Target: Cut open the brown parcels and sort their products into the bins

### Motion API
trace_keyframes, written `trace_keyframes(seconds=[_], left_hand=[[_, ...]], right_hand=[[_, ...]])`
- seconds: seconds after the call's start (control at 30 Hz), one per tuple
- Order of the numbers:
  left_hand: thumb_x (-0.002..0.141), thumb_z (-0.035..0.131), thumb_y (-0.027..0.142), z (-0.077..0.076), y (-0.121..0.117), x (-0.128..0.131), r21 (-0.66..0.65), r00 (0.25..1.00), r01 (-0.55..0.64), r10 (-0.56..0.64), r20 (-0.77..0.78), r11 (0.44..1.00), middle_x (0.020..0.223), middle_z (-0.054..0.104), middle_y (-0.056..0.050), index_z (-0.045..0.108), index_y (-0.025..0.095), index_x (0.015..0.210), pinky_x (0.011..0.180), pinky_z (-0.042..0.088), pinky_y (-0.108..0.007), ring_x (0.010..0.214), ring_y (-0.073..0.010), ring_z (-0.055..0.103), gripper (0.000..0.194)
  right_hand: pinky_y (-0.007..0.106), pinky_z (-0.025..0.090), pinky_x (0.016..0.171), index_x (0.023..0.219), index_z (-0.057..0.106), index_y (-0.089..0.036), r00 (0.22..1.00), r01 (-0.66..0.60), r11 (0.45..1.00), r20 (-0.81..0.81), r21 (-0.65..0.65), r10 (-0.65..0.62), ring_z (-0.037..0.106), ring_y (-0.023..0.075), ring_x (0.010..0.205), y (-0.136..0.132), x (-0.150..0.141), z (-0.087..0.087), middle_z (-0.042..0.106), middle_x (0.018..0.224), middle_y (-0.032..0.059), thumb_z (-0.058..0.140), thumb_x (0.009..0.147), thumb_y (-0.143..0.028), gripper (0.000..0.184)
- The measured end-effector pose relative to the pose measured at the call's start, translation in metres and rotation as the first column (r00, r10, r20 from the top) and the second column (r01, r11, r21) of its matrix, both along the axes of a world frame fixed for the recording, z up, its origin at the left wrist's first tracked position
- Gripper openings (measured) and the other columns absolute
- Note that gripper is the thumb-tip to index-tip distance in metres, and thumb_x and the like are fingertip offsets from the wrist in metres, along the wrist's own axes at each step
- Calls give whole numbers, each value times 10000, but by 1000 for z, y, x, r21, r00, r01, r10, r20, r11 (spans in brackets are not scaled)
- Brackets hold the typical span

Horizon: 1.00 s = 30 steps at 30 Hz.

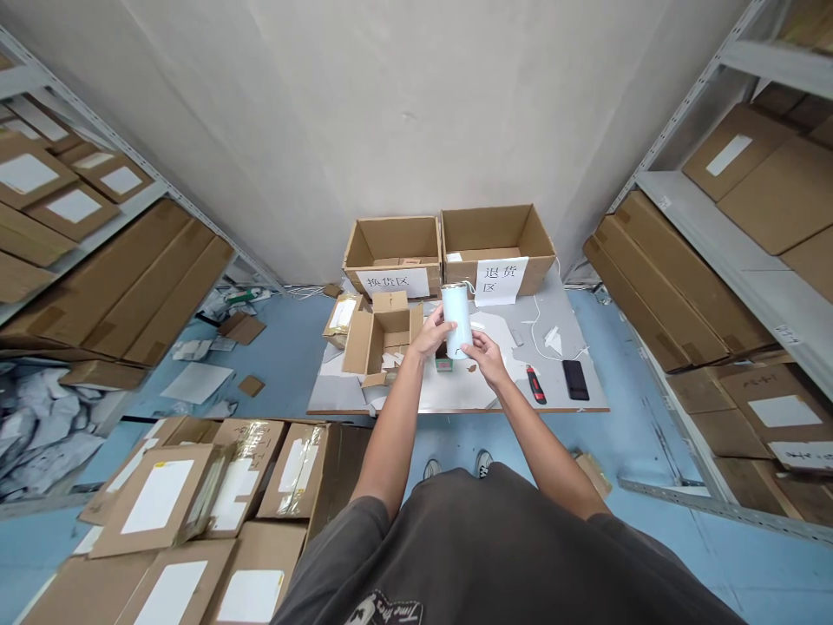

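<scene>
I hold a pale blue-white cylindrical tumbler upright above a low grey table. My left hand wraps its left side at mid-height. My right hand grips its lower right end with fingers curled. Just left of my hands, a small open cardboard box stands on the table. A small green and red item lies beneath the tumbler.
Two large open cartons with white paper labels stand at the table's back. A red utility knife, a black phone and a white cable lie at right. Labelled boxes pile near left; shelving with cartons lines both sides.
</scene>
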<state>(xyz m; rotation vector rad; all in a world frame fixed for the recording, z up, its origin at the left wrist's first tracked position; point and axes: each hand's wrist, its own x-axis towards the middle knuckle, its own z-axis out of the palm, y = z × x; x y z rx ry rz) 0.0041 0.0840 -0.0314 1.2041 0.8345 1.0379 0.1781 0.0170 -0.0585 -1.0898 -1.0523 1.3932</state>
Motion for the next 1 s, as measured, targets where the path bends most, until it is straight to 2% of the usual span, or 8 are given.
trace_keyframes(seconds=[0.1,0.2,0.3,0.43,0.6,0.7,0.83,1.0], left_hand=[[729,917,598,4,-1,1,20,995,-64,65,-79,998,1259,758,-107,650,203,1399,964,573,-387,1136,-285,716,822],[676,977,546,10,-2,2,36,983,-117,121,-139,992,1261,752,-113,656,186,1350,973,578,-403,1130,-289,714,829],[651,1005,519,15,-2,2,41,981,-136,141,-132,990,1264,751,-124,632,185,1362,969,593,-419,1118,-290,722,870],[658,996,531,12,1,-1,26,989,-117,119,-88,993,1270,753,-137,600,196,1409,954,605,-420,1125,-294,728,913],[670,965,572,4,4,-3,33,997,-77,78,-27,996,1255,757,-121,621,195,1398,968,591,-402,1149,-291,720,890],[704,946,567,4,4,-1,34,999,-44,44,-12,998,1275,753,-113,632,203,1404,988,581,-390,1180,-288,710,849],[702,969,512,5,3,-4,37,997,-55,57,-57,998,1330,730,-115,619,210,1409,1021,573,-396,1189,-275,705,845],[671,999,467,1,4,-11,20,994,-57,59,-96,998,1331,721,-123,618,212,1393,1025,585,-417,1175,-277,710,855]], right_hand=[[491,630,988,1242,723,-237,992,99,994,77,45,-102,740,325,1141,-2,-5,-1,794,1240,125,937,663,-648,742],[459,647,914,1236,699,-232,967,175,981,171,83,-187,712,313,1137,-5,-9,-2,770,1236,132,914,682,-648,725],[431,662,831,1249,660,-244,941,206,973,251,105,-226,665,306,1157,-7,-10,-1,734,1266,125,908,685,-648,737],[426,668,814,1306,626,-260,949,193,979,244,59,-201,662,292,1117,-5,-6,-1,715,1284,111,918,663,-669,816],[487,624,1014,1269,696,-257,995,14,999,93,42,-18,715,313,1191,1,1,0,765,1282,108,894,719,-666,713],[510,611,1050,1241,725,-254,997,-6,999,80,50,2,732,334,1202,1,1,1,778,1308,116,927,712,-633,682],[493,653,948,1268,714,-220,990,63,997,120,45,-68,727,347,1200,-1,-1,-2,764,1345,159,939,683,-641,756],[451,674,826,1292,695,-214,989,51,999,142,1,-51,715,358,1209,1,-2,-10,769,1325,164,943,646,-657,822]])
